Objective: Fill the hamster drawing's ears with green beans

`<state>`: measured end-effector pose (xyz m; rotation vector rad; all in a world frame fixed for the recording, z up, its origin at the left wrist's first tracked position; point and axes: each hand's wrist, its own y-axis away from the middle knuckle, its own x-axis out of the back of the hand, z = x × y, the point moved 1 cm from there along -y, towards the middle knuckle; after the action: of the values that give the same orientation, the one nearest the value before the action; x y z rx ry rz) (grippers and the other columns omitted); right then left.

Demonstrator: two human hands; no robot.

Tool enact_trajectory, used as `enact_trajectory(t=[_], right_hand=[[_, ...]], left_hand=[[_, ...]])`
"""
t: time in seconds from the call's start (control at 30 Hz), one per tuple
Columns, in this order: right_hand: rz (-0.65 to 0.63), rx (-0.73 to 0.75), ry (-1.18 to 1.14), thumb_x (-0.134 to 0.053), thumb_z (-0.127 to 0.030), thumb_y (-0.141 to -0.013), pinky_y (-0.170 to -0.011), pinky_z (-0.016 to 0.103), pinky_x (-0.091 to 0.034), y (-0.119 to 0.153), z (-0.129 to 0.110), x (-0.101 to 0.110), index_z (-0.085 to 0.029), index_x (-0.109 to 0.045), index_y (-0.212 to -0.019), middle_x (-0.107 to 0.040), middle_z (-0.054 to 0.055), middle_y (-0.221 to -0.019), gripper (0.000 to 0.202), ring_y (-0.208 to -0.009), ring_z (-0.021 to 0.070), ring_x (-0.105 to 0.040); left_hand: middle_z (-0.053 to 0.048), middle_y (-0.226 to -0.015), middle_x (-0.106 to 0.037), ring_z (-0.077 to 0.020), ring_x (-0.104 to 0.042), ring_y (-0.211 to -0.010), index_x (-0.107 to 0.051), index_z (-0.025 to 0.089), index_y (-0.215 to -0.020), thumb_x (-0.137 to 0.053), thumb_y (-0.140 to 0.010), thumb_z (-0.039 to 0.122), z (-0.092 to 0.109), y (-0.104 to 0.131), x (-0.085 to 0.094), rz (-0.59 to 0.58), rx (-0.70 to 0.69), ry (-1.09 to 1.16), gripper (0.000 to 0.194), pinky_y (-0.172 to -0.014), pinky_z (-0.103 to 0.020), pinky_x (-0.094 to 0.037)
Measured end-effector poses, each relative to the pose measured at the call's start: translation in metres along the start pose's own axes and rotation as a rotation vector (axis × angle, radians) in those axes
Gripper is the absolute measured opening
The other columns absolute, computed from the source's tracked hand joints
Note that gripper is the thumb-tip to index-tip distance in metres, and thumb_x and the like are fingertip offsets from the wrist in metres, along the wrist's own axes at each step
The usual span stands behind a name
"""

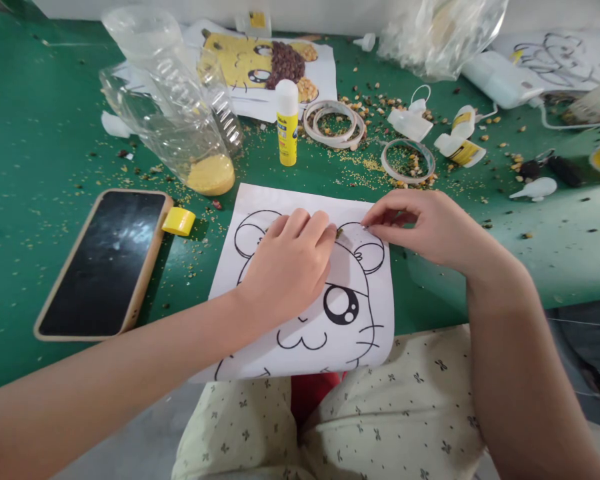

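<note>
A white sheet [305, 360] printed with a cartoon animal face lies at the table's front edge, its lower part overhanging. Across the upper middle of the drawing rests my left hand [293, 267], fingers curled and closed, with a small dark greenish bit by its fingertips at the top of the head. My right hand [425, 223] is at the sheet's upper right, thumb and forefinger pinched just above the right ear; a tiny pale speck shows between them, too small to name. An upright yellow glue stick [287, 127] with a white top stands behind the sheet.
Left are a phone [103, 263], a yellow cap [179, 221] and a clear plastic bottle [170, 120] holding yellow grains. Behind are a partly seed-covered picture [240, 63], tape rolls [408, 161], small glue bottles [461, 148] and a plastic bag [440, 33]. Seeds are scattered over the green table [30, 133].
</note>
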<state>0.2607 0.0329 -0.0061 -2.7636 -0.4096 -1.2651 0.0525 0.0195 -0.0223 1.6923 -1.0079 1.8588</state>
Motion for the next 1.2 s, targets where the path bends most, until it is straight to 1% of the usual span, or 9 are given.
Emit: enact_trajectory(t=[0.33,0.53,0.67,0.77,0.83,0.9,1.0,1.2], right_hand=[[-0.055,0.044,0.123,-0.051,-0.019,-0.08,-0.059,0.026,-0.038,-0.002,-0.002,-0.003,-0.021,-0.06,-0.083,-0.061,0.0,-0.08,0.009,-0.066,0.0126,-0.051],[-0.077,0.098,0.162,-0.047,-0.015,-0.082,-0.064,0.026,-0.037,-0.002,-0.001,-0.003,-0.02,-0.056,-0.083,-0.059,0.001,-0.084,0.01,-0.074,0.014,-0.051],[-0.06,0.077,0.188,-0.045,-0.015,-0.083,-0.064,0.026,-0.037,0.0,-0.002,-0.003,-0.019,-0.054,-0.082,-0.057,0.002,-0.083,0.01,-0.073,0.0143,-0.05],[-0.054,0.05,0.16,-0.046,-0.017,-0.084,-0.061,0.026,-0.037,0.0,-0.003,-0.003,-0.02,-0.054,-0.085,-0.057,0.001,-0.081,0.008,-0.07,0.0142,-0.05],[-0.062,0.064,0.135,-0.045,-0.016,-0.084,-0.063,0.026,-0.038,0.001,-0.003,-0.002,-0.02,-0.053,-0.088,-0.058,0.001,-0.084,0.01,-0.073,0.0142,-0.05],[-0.065,0.089,0.14,-0.044,-0.013,-0.084,-0.066,0.026,-0.038,0.0,-0.003,-0.003,-0.02,-0.053,-0.087,-0.058,0.001,-0.086,0.012,-0.076,0.0144,-0.051],[-0.06,0.094,0.201,-0.042,-0.012,-0.084,-0.068,0.027,-0.037,0.0,-0.004,-0.005,-0.02,-0.051,-0.083,-0.055,0.002,-0.085,0.012,-0.077,0.015,-0.05],[-0.04,0.099,0.281,-0.035,-0.012,-0.086,-0.072,0.03,-0.036,0.004,-0.008,-0.013,-0.02,-0.044,-0.081,-0.049,0.004,-0.086,0.013,-0.081,0.0168,-0.046]], left_hand=[[-0.008,-0.1,-0.054,-0.0247,-0.047,-0.089,-0.055,0.011,-0.115,-0.04,-0.087,0.018,-0.001,-0.002,-0.002,0.009,-0.001,0.001,0.032,-0.074,-0.037,-0.04],[-0.009,-0.099,-0.054,-0.0249,-0.047,-0.09,-0.055,0.011,-0.115,-0.041,-0.086,0.017,0.0,-0.001,-0.001,0.009,0.001,0.006,0.032,-0.074,-0.037,-0.04],[-0.009,-0.1,-0.053,-0.0253,-0.047,-0.09,-0.055,0.011,-0.116,-0.041,-0.087,0.018,0.0,-0.001,0.0,0.007,-0.001,0.001,0.033,-0.075,-0.038,-0.041],[-0.009,-0.1,-0.053,-0.0254,-0.046,-0.09,-0.054,0.011,-0.116,-0.041,-0.086,0.019,0.0,-0.001,0.0,0.004,-0.002,0.001,0.033,-0.075,-0.039,-0.041],[-0.009,-0.1,-0.053,-0.0253,-0.046,-0.09,-0.055,0.011,-0.116,-0.041,-0.086,0.019,0.0,-0.001,0.0,0.004,-0.001,0.003,0.033,-0.075,-0.038,-0.041],[-0.009,-0.1,-0.053,-0.0251,-0.046,-0.09,-0.055,0.012,-0.116,-0.041,-0.086,0.018,0.0,-0.001,-0.001,0.006,0.002,0.004,0.033,-0.076,-0.038,-0.04],[-0.009,-0.1,-0.053,-0.0251,-0.046,-0.09,-0.054,0.013,-0.117,-0.04,-0.086,0.018,0.0,-0.002,-0.001,0.002,0.01,0.006,0.034,-0.076,-0.038,-0.04],[-0.009,-0.102,-0.052,-0.0259,-0.044,-0.092,-0.051,0.013,-0.12,-0.037,-0.087,0.02,0.002,-0.004,0.0,-0.028,0.018,0.012,0.037,-0.076,-0.039,-0.037]])
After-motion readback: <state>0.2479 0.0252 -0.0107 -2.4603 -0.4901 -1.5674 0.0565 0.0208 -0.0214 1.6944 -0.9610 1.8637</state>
